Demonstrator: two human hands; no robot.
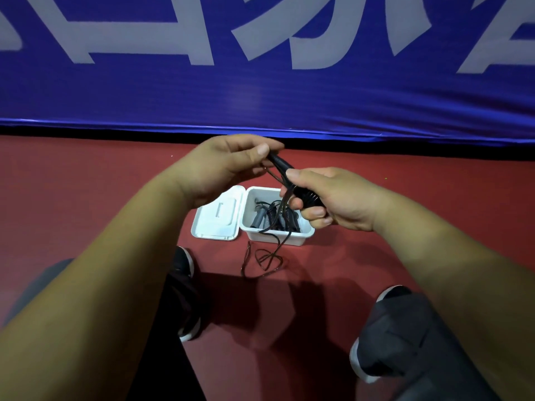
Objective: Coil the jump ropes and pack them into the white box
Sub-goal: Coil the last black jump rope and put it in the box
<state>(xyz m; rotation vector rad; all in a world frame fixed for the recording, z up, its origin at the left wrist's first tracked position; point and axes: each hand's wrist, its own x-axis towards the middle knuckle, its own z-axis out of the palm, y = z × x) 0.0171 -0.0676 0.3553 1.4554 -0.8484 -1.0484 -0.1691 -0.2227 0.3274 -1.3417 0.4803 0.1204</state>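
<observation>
Red flooring (86, 183) runs up to a blue banner (260, 96) printed with large white characters, and a person is bent over a white box (292, 239) that sits on the floor just in front of their feet. Both hands are up above the box, close together and clamped on the same jump rope (282, 166). The left hand (225, 166) pinches the upper end of its black handles between thumb and fingertips. The right hand (333, 198) has its fingers curled round the lower part of the handles, directly over the box's right side. From that grip the thin dark cord (263, 261) drops down, crosses the near rim of the box and lies in loose, uneven loops on the floor in front of it, so this rope is partly in hand and partly on the ground. Inside the box lie other ropes (272, 215), already wound into tight spirals, with grey handles (256, 218) showing among them. The box's white lid (217, 215) lies flat to the left, touching or nearly touching the box's left wall; I cannot tell whether it is hinged there. A dark shoe (183, 263) shows lower left and another (395, 293) lower right, with dark trouser legs below them.
</observation>
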